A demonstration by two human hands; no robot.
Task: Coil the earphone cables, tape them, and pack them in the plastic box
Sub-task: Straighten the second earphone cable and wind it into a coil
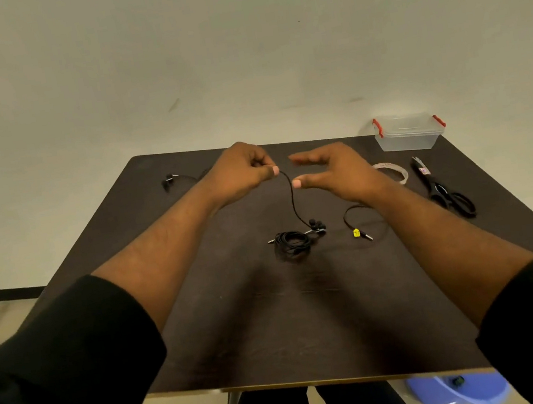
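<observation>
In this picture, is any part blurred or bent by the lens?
Head view: the right hand has soft, smeared fingers; the left hand pinching the earphone cable looks sharper; the table edges splay from wide-angle distortion; lighting is dim and yellowish.

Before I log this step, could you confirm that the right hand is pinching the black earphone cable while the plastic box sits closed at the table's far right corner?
Not quite: the head view shows the left hand pinching the earphone cable; the right hand is open. The plastic box is closed at the far right corner.

Both arms wear black sleeves [64, 363] pushed up, leaving forearms and fingers [303, 182] bare.
</observation>
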